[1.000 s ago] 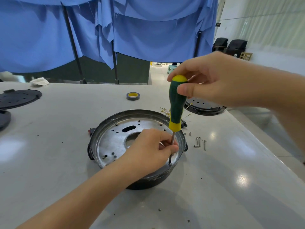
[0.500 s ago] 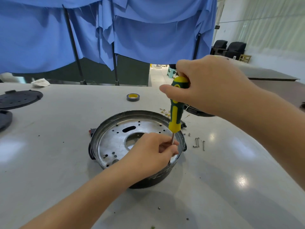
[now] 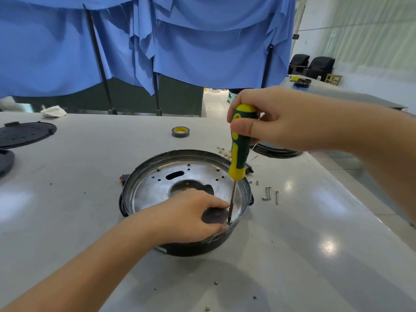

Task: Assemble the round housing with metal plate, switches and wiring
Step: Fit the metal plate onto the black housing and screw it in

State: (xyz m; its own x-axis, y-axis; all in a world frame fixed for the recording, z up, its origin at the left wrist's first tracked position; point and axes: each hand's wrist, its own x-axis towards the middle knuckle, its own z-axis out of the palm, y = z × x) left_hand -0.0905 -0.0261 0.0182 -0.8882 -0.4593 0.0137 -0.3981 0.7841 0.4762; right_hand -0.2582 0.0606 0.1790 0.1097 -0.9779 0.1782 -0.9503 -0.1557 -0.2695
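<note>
- The right hand [image 3: 281, 118] curls its thumb and fingers round the top of the green-and-yellow screwdriver [image 3: 239, 149], which stands nearly upright.
- Its tip meets the metal plate [image 3: 157, 188] at about 4 o'clock.
- The left hand [image 3: 191, 216] rests there, fingers loosely bent beside the shaft; whether it pinches anything cannot be told.
- The round housing [image 3: 191, 246] sits mid-table [image 3: 90, 165].
- Loose screws [image 3: 270, 195] lie at its 3 o'clock and a tape roll [image 3: 180, 131] at 12.

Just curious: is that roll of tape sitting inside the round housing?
No, the tape roll lies on the table beyond the housing.
</note>
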